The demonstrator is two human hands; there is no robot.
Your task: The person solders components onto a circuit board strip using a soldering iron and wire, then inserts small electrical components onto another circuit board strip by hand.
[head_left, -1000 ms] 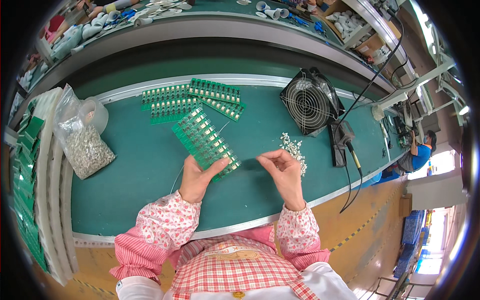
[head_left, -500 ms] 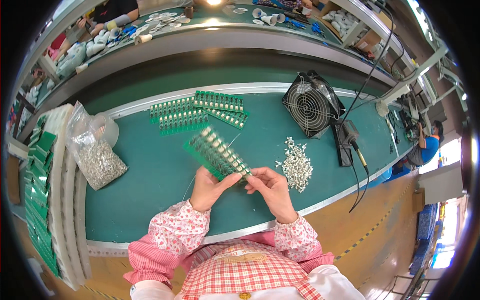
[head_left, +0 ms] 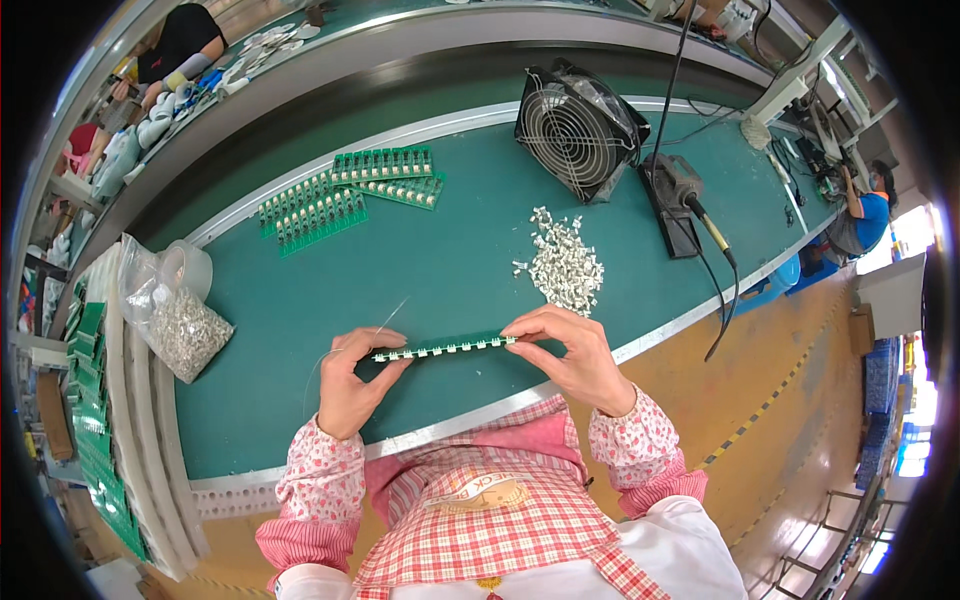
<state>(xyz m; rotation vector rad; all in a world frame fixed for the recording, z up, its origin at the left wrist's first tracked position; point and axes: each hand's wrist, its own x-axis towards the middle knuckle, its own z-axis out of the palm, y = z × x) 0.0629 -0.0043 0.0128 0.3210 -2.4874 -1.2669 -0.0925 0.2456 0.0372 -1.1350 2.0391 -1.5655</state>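
Green rectangular circuit board (head_left: 446, 347), white-studded, seen edge-on, long axis left-to-right, opposite ends clamped in fingers of left hand (head_left: 349, 380) and right hand (head_left: 580, 358), neither nearer.

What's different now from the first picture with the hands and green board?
The right hand drew back and took the right end of the green board, which swung from slanting to straight across, edge-on. The left hand kept hold. The boards behind, bag and white pile stayed put.
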